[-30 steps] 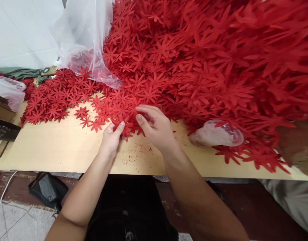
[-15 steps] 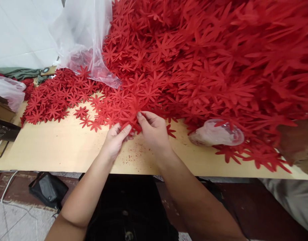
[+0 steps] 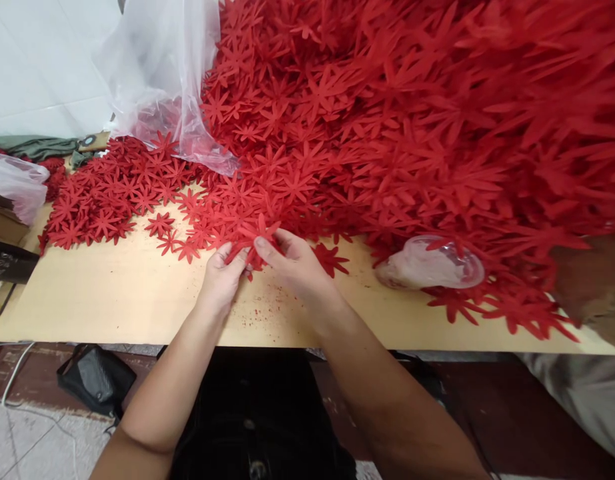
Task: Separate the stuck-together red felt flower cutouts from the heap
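Observation:
Between my two hands, above the front part of the table, is a red flower-shaped cutout [image 3: 260,230] with narrow petals. My left hand [image 3: 225,272] pinches its left side between thumb and fingers. On the other side my right hand [image 3: 290,260] grips it, thumb on top and fingers behind. Whether more than one layer is held, I cannot tell. Just beyond the hands a large heap of the same red cutouts [image 3: 297,180] rises to the right. A single cutout [image 3: 330,260] lies right of my right hand.
A clear plastic cup [image 3: 437,262] lies on its side on the wooden table [image 3: 112,293]. A smaller pile of darker red cutouts [image 3: 102,200] spreads to the left, beside a translucent plastic bag [image 3: 162,73]. Further left are a white bag [image 3: 20,183] and boxes. A black bag [image 3: 96,377] sits below the table.
My right hand has moved a little left and down, its thumb now laid over the cutout near my left hand. My left hand has shifted slightly left.

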A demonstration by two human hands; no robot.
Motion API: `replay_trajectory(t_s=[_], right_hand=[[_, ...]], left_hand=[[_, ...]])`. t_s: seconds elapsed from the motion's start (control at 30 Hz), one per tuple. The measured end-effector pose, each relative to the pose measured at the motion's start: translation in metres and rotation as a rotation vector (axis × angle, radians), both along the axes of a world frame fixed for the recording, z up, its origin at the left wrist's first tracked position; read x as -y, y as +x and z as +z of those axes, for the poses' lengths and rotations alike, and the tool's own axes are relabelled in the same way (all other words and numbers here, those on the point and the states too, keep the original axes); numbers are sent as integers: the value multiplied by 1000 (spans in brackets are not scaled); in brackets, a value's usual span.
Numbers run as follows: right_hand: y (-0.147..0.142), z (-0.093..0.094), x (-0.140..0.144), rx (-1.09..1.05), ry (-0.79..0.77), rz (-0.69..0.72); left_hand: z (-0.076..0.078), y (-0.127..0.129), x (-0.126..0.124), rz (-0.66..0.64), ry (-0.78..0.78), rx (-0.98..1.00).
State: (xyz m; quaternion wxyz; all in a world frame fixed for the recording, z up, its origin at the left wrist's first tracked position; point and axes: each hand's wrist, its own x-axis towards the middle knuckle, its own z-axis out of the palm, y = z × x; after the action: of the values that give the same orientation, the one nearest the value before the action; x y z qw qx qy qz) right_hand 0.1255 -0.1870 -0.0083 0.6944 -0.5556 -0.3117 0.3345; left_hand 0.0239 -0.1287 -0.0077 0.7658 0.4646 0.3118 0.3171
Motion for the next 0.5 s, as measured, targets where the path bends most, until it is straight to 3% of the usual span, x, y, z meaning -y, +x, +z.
replay_trajectory(t_s=[0.23, 0.37, 0.5], right_hand=[[3, 2, 0, 198, -25, -106], [16, 2, 0, 390, -112, -326], [38, -2, -5, 382, -105, -492]], left_hand=[[1, -2, 2, 4, 40, 5], [3, -4, 2, 32, 70, 2], [4, -8, -1, 70, 31, -4]])
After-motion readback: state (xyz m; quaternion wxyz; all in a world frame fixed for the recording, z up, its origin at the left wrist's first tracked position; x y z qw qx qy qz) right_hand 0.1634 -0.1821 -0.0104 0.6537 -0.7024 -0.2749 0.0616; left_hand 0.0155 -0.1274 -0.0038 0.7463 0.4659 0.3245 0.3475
